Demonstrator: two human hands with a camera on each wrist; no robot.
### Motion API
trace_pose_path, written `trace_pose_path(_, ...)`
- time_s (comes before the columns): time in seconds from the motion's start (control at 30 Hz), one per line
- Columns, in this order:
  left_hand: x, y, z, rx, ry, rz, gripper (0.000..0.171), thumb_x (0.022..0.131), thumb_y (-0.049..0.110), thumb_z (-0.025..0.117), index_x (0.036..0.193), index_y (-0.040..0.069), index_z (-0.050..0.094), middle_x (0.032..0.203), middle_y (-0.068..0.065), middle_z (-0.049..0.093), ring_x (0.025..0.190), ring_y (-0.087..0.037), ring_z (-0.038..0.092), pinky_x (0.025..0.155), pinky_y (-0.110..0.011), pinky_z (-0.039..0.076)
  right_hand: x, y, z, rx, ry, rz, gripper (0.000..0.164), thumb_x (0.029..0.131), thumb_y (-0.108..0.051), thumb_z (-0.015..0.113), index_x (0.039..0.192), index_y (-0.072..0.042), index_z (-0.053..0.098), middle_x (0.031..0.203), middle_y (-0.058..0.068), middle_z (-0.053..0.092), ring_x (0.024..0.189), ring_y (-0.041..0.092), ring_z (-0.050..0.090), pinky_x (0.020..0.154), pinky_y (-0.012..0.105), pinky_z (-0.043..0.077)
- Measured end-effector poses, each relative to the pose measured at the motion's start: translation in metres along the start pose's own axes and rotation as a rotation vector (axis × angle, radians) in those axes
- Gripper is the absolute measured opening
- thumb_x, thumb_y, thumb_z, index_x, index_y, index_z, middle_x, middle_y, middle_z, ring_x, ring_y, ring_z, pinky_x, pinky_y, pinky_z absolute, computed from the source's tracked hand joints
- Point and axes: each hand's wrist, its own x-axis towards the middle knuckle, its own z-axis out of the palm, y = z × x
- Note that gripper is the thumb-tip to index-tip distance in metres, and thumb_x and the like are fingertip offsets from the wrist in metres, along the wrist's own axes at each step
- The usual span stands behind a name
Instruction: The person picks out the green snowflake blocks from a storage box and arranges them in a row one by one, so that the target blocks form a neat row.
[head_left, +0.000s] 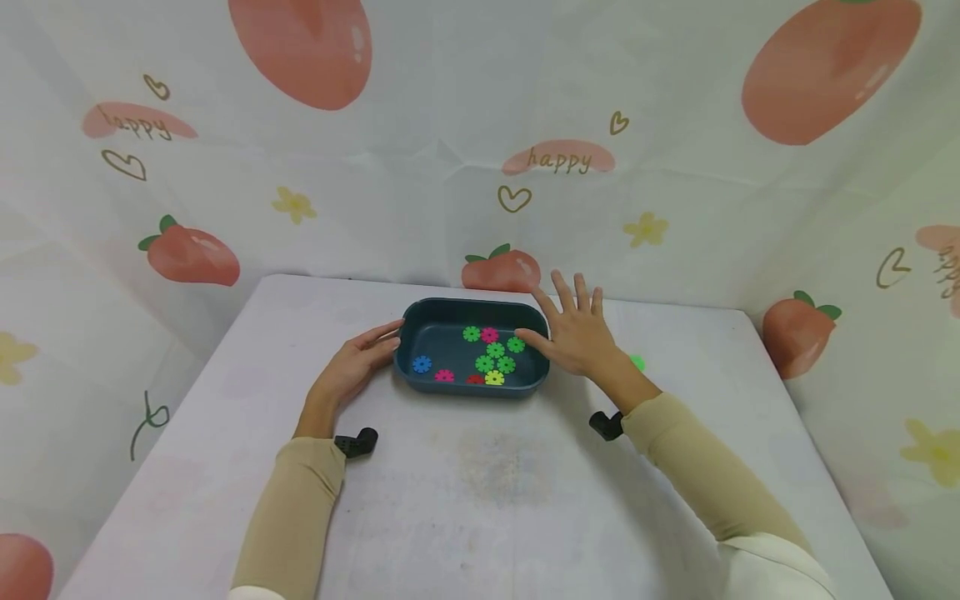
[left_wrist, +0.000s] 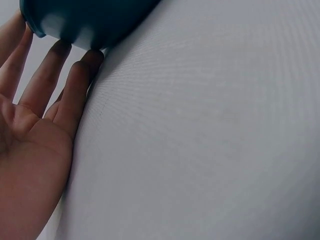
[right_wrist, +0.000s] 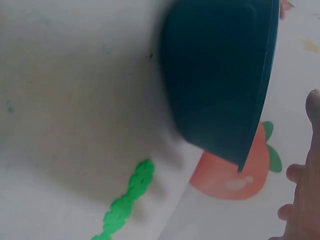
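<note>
A dark teal plastic bin stands near the back of the table. Inside lie snowflake-shaped discs: several green discs, a blue disc, a yellow disc and a few pink or red discs. My left hand rests against the bin's left end; its extended fingertips touch the outer wall in the left wrist view. Above the bin's right end, my right hand is spread wide and holds nothing. In the right wrist view its fingers are apart from the bin wall.
A chain of joined green discs lies on the table right of the bin, mostly hidden behind the right forearm in the head view. The white-covered table meets a printed cloth backdrop at the back.
</note>
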Motion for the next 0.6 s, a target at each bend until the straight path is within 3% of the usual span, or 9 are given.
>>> trace_pose_path(0.3,-0.002,0.001,-0.002,0.0,0.007,-0.005,0.061,0.098,0.037,0.068,0.154,0.022,0.048,0.161,-0.004,0.046,0.146,-0.016,0.047,0.123,-0.038,0.037,0.009,-0.02,0.003,-0.008,0.013,-0.071,0.088,0.096,-0.074,0.042,0.165,-0.031,0.01,0.174,0.012,0.0,0.158,0.047,-0.001,0.124,0.072,0.0)
trace_pose_path(0.6,-0.001,0.0,0.0,-0.018,0.002,-0.007,0.059,0.1,0.036,0.066,0.154,0.022,0.047,0.162,-0.004,0.044,0.146,-0.016,0.046,0.123,-0.036,0.036,0.013,-0.034,0.0,-0.046,0.015,-0.112,0.088,0.096,-0.075,0.042,0.165,-0.031,0.012,0.173,0.016,0.003,0.159,0.044,0.001,0.124,0.072,0.005)
